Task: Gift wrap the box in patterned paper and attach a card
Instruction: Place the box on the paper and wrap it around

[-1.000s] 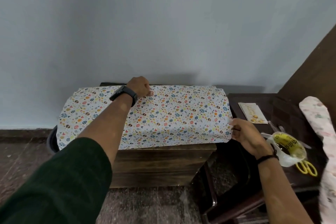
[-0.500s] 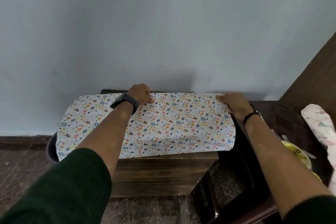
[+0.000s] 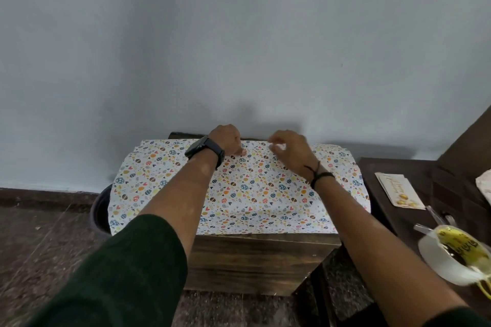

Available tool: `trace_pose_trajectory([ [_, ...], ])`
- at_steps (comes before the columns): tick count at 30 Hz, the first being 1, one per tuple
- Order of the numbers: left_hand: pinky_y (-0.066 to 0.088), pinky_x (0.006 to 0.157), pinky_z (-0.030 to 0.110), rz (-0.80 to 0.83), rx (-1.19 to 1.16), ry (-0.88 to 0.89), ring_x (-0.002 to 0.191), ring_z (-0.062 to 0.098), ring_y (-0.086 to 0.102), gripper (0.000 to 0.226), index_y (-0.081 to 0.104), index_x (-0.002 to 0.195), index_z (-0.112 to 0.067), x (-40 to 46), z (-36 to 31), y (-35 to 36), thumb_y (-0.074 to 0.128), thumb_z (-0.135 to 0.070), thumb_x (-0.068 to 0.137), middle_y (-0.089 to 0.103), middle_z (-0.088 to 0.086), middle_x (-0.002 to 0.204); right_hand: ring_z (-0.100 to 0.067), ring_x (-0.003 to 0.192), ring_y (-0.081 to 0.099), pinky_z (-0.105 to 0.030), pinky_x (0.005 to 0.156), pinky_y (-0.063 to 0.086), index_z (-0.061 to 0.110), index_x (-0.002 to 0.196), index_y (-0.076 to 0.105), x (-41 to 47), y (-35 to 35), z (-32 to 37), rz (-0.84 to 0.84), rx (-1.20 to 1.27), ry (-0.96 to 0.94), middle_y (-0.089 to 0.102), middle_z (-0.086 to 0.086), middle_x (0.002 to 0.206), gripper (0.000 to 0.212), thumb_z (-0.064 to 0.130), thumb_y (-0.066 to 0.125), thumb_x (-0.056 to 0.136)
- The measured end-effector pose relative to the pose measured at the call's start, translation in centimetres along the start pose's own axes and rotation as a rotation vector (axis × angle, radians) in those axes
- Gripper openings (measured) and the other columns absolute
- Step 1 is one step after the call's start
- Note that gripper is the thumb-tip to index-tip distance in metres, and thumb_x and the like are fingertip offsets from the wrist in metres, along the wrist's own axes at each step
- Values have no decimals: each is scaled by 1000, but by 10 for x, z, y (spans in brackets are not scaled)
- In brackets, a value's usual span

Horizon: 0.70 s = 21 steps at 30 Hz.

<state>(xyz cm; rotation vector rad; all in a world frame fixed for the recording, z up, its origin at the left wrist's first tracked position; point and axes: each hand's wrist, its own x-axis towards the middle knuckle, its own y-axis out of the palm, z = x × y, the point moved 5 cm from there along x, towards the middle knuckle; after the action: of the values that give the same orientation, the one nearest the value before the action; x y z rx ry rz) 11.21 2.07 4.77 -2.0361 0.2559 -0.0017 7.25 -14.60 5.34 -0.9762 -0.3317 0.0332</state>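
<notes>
White patterned paper (image 3: 265, 194) with small coloured eggs and hearts lies spread over a dark wooden stool (image 3: 255, 260), draped past its left and right sides. The box is hidden; a raised shape shows under the sheet. My left hand (image 3: 227, 139), with a black watch on the wrist, presses down on the paper's far edge with curled fingers. Close to its right, my right hand (image 3: 288, 148) pinches the same far edge between thumb and fingertips. A card (image 3: 401, 191) with gold decoration lies on the dark side table at the right.
On the dark side table (image 3: 414, 223) at the right stands a tape dispenser (image 3: 457, 252) with yellow print, next to yellow scissor handles (image 3: 485, 288) at the frame edge. A dark round bin (image 3: 99, 215) sits left of the stool. A pale wall rises close behind.
My right hand moved from the paper's right front corner to the back right corner, then slid left along the far edge to beside my left hand. The left hand stayed put.
</notes>
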Motion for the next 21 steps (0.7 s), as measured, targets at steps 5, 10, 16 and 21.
trace_pose_trajectory([
  [5,42,71,26,-57,34,46,89,19,58,32,45,63,-24,1,1,-1,64,-15,88,65,4,104,-23,102,56,-39,90,46,15,115,63,18,32,9,137,-142,11,60,-7,110,26,25,58,92],
  [10,41,70,26,-91,38,61,85,17,56,31,45,65,-24,2,2,1,64,-14,87,65,3,102,-23,103,53,-40,93,41,16,101,65,26,36,15,132,-242,34,59,-5,107,16,26,57,91],
  [16,41,71,26,-151,-54,65,95,18,57,17,52,80,-20,-1,9,7,67,-13,85,64,2,104,-24,104,49,-43,96,31,19,100,62,16,43,17,-48,-353,55,55,-3,108,15,27,52,92],
  [21,38,67,26,-221,-135,64,81,16,54,18,53,86,-19,-8,13,14,71,-21,83,65,3,95,-34,104,51,-50,98,32,11,109,58,2,50,20,-207,-443,0,56,-11,110,24,25,58,90],
])
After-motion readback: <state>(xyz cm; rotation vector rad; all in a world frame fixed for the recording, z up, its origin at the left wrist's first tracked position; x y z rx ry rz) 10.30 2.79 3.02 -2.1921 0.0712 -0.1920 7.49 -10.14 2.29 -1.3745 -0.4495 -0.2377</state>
